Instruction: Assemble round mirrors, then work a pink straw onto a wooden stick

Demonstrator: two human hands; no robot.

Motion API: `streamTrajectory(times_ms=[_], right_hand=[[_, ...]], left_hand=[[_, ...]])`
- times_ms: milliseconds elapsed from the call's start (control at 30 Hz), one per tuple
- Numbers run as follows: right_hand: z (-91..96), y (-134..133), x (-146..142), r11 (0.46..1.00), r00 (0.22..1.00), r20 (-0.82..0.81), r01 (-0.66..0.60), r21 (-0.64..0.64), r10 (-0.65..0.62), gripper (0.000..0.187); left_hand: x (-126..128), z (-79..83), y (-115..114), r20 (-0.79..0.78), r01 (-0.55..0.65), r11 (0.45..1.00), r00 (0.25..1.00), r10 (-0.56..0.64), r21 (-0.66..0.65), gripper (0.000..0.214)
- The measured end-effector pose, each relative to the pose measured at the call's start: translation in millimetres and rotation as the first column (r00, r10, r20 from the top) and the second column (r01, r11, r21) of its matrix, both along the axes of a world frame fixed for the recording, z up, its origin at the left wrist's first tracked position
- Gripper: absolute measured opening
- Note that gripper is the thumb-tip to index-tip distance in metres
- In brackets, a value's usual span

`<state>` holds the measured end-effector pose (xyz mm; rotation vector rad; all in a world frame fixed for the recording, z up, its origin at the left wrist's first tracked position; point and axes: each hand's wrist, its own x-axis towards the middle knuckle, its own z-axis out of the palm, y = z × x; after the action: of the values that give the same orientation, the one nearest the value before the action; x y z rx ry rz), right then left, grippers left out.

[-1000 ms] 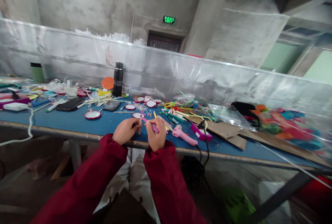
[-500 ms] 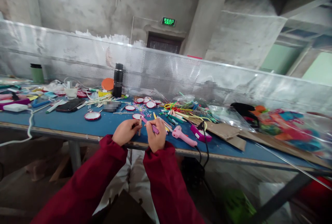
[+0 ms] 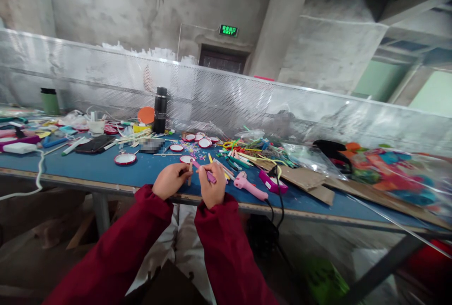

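Both hands rest at the near edge of a blue table [image 3: 106, 168], in dark red sleeves. My left hand [image 3: 170, 180] is closed around a small wooden stick [image 3: 190, 171] held upright. My right hand [image 3: 212, 185] is closed on a pink-purple pen-like tool [image 3: 208, 175], its tip pointing toward the stick. The two hands nearly touch. Just right of them lie a pink glue gun [image 3: 249, 185] and a magenta glue gun [image 3: 271, 180], both with black cords.
Red-rimmed round discs [image 3: 125, 158], coloured sticks and straws [image 3: 243, 152], a black flask [image 3: 160, 109], a dark phone [image 3: 95, 143], cardboard [image 3: 310, 180] and plastic bags [image 3: 395, 173] litter the table. A perforated metal screen [image 3: 247, 102] runs behind it. A white cable [image 3: 37, 175] hangs at left.
Hardly anything differs: the view has tipped a little, and both hands stay at the same spot on the table edge with the same grips.
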<state>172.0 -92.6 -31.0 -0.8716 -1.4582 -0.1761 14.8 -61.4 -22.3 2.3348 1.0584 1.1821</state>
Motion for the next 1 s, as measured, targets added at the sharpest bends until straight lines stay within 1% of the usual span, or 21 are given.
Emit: streamTrajectory(times_ms=[300, 500, 1000], right_hand=[[-0.8, 0.2, 0.4, 1.000, 1.000, -0.013, -0.005, -0.001, 0.005, 0.019], [-2.6, 2.4, 1.4, 1.000, 1.000, -0.018, -0.016, -0.005, 0.016, 0.019], [-1.8, 2.2, 0.8, 1.000, 1.000, -0.017, -0.006, 0.021, 0.006, 0.018]], left_hand=[[-0.3, -0.8, 0.4, 0.008, -0.004, 1.000, 1.000, 0.004, 0.005, 0.025], [0.3, -2.4, 1.6, 0.008, -0.003, 1.000, 1.000, 0.003, -0.018, 0.026], [0.5, -2.1, 1.8, -0.005, -0.011, 1.000, 1.000, 0.011, -0.017, 0.027]])
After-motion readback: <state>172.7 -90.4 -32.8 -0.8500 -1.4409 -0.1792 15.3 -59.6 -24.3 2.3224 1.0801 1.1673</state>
